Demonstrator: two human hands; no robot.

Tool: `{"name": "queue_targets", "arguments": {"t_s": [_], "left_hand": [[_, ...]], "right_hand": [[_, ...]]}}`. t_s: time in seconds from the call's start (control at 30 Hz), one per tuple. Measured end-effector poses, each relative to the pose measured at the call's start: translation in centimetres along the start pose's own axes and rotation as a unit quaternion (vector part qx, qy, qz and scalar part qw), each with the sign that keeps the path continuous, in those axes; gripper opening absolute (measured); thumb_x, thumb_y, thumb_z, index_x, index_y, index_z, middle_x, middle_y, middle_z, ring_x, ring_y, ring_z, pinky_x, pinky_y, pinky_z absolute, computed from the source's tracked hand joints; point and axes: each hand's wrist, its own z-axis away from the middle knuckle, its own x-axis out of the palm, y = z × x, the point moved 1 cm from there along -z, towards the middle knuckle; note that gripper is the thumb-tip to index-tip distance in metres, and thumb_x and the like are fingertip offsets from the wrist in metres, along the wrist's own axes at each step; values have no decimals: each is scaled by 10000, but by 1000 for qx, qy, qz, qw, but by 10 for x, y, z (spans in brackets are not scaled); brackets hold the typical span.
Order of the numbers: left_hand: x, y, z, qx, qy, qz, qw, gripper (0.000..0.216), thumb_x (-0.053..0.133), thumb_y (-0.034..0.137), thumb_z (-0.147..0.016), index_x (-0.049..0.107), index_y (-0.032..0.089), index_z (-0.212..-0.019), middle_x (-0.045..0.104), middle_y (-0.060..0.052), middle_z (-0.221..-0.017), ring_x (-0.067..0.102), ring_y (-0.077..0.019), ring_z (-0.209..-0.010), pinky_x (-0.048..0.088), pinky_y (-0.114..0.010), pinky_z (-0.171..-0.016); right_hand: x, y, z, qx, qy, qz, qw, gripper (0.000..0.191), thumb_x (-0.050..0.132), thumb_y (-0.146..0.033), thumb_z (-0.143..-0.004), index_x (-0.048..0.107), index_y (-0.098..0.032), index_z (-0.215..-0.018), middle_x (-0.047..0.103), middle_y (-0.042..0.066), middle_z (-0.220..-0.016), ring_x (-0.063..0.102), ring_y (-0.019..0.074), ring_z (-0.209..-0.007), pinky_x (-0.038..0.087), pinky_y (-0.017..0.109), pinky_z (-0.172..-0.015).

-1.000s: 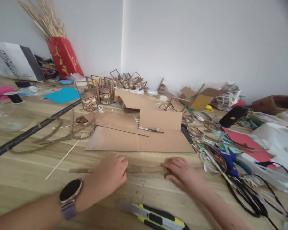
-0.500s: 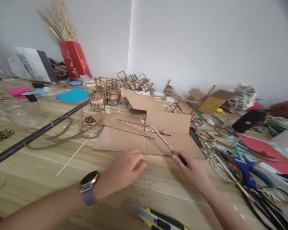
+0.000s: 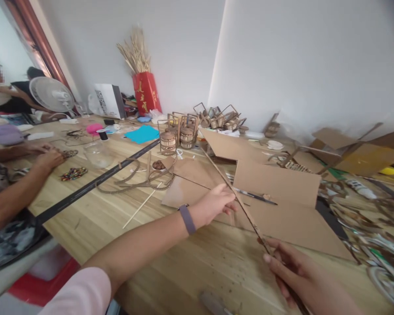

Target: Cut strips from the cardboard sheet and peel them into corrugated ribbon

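Note:
A long thin brown strip (image 3: 246,211), which looks like bamboo or cane, slants up and away from my right hand (image 3: 298,267). The fingers and thumb of that hand are closed around its near part. My left hand (image 3: 215,203) is at the strip's middle, fingers curled against it; the fingertips are partly hidden. Under and beyond my hands lies an unfolded cardboard sheet (image 3: 282,223), with a dark pen (image 3: 256,196) on it. A blurred box cutter (image 3: 213,302) lies at the bottom edge, partly out of view.
Small lidded woven baskets (image 3: 168,142) stand behind the cardboard. A black strip (image 3: 98,186) crosses the table at left, near a glass bowl (image 3: 98,154) and a thin pale stick (image 3: 141,206). Another person's hands (image 3: 49,157) work at far left. Coiled strips clutter the right.
The view has swung left, bringing another person and a fan into sight. My left hand has come from beside the strip to touch it; my right hand still holds it, now nearer me.

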Motion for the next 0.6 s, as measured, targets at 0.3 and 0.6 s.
{"name": "queue_targets", "arguments": {"t_s": [0.3,0.6], "left_hand": [[27,-39,50,-116,-112,35,986,406,648,470,-877,503,162,-1098,623,-15,-816,615,-116,-628,520,-302,-689],[-6,-26,75,-165,38,22,985,229,454,244,-983,509,145,-1182,719,-65,-863,621,-80,-474,318,-148,-380]], "right_hand": [[33,-28,-19,-138,33,-31,989,613,439,-671,-866,588,-213,-1247,716,66,-807,663,214,-699,533,329,-618],[-59,-8,-54,-42,197,276,940,281,461,-319,-970,689,-199,-1083,708,84,-1103,661,200,-995,512,353,-893]]}}
